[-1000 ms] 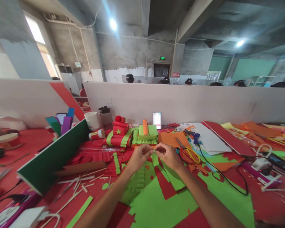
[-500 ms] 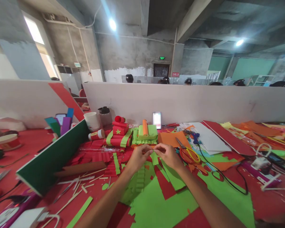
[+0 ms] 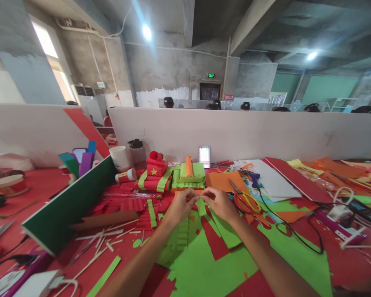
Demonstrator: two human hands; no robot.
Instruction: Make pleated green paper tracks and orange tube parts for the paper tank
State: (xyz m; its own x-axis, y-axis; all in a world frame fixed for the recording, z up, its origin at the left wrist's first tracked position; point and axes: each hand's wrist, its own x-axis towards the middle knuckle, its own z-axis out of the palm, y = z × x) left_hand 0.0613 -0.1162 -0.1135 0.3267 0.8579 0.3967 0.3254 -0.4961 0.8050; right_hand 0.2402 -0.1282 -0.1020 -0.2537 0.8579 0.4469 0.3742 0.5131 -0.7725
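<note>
1. I see a pale partition [image 3: 235, 128] standing along the far side of the table.
2. The red table [image 3: 45, 181] carries everything I have in reach.
3. A large green paper sheet [image 3: 216, 272] lies between and below the forearms.
4. Just beyond the hands I have a green paper block [image 3: 196, 174] with an orange roll [image 3: 189, 167] on top.
5. The left hand [image 3: 184, 203] is raised over the papers, its thumb and forefinger together at the tips.
6. The right hand [image 3: 218, 203] meets it tip to tip, fingers likewise together; I cannot tell whether anything tiny is pinched there.
7. Open scissors [image 3: 246, 201] with orange and yellow handles lie just beside the right hand.
8. A small green strip [image 3: 200, 207] shows directly below the fingertips, between both hands.
</note>
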